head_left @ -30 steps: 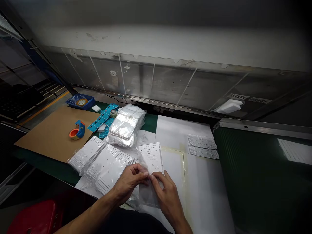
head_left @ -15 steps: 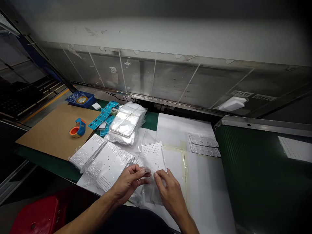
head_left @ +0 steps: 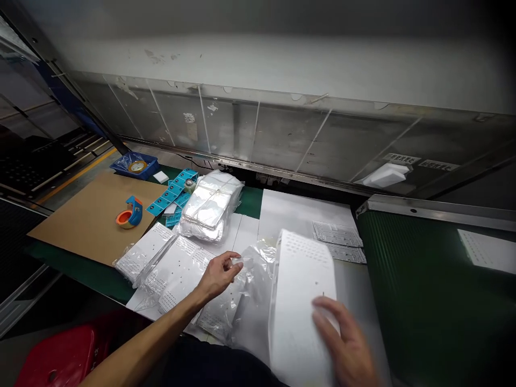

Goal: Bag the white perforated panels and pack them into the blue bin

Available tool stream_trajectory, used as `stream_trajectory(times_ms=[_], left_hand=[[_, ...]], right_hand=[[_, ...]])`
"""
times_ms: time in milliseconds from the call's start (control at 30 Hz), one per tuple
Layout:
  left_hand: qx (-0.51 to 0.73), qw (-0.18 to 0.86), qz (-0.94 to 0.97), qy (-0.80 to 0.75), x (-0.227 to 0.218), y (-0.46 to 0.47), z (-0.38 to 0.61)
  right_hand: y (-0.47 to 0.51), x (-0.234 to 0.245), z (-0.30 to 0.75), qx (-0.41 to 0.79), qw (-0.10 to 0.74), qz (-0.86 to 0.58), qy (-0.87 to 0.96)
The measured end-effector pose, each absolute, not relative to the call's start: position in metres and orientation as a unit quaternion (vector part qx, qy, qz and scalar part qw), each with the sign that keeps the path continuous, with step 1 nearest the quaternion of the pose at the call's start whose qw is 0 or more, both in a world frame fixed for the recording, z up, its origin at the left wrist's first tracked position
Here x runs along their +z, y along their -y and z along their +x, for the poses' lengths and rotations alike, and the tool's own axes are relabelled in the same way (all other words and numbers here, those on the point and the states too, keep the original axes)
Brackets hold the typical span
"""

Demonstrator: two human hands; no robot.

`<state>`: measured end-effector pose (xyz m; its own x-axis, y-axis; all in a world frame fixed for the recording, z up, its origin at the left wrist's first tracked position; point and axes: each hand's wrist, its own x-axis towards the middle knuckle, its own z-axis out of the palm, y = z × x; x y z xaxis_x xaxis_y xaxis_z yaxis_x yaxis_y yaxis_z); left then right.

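My left hand (head_left: 220,275) pinches the edge of a clear plastic bag (head_left: 258,277) between thumb and fingers. The bag spreads to the right of that hand, crumpled at the top. A white panel with rows of slots (head_left: 300,290) is raised and tilted at the bag's right side. My right hand (head_left: 349,341), blurred by motion, grips this panel by its lower right edge. Whether part of the panel is inside the bag I cannot tell. Several bagged white slotted panels (head_left: 177,277) lie overlapping under and left of my left hand.
Behind them sits a stack of clear bags (head_left: 209,201) tied with string. Further left are a tape dispenser (head_left: 129,213) on cardboard (head_left: 88,215), blue label sheets (head_left: 171,193) and a blue tray (head_left: 141,171). Grey printed panels (head_left: 338,234) lie at back right, beside a green conveyor belt (head_left: 427,301).
My right hand has moved right and toward me, now with the slotted panel raised and tilted. My left hand has shifted slightly left and up, still pinching plastic.
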<state>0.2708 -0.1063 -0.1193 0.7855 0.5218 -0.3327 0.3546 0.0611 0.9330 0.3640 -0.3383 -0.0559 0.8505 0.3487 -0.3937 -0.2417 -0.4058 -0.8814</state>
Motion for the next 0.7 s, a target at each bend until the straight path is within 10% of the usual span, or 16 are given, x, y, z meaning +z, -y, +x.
stream_trajectory(times_ms=[200, 700], left_hand=[[-0.008, 0.714, 0.648, -0.265, -0.114, 0.103, 0.288], [0.026, 0.861, 0.379, -0.338, -0.105, 0.159, 0.232]], right_hand=[[0.331, -0.083, 0.308, 0.566, 0.690, -0.450, -0.034], [0.317, -0.083, 0.302, 0.371, 0.592, -0.712, -0.071]])
